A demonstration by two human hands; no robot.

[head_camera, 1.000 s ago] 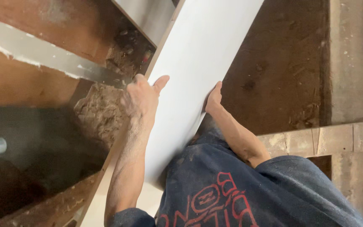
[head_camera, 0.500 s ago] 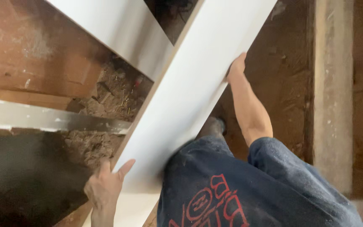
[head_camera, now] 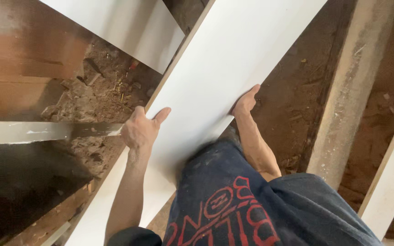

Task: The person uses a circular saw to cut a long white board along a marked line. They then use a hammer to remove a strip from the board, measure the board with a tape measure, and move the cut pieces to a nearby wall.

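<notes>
From the head camera you look straight down; your left hand is clamped on the left edge of a long white board, thumb lying on its top face, fingers curled under the edge out of sight; your right hand grips the opposite edge, thumb on top and fingers wrapped beneath (so both hands are closed on the same board). The board runs diagonally from the lower left of the picture up to the upper right, crossing in front of your dark shorts with their red print; it hangs over bare dirt and rubble. A second white board lies at the upper left, running the other way, close to the held one; whether they touch you cannot tell. A grey-painted beam crosses at the left; a pale timber joist runs down the right, with another white plank at the far right edge.
</notes>
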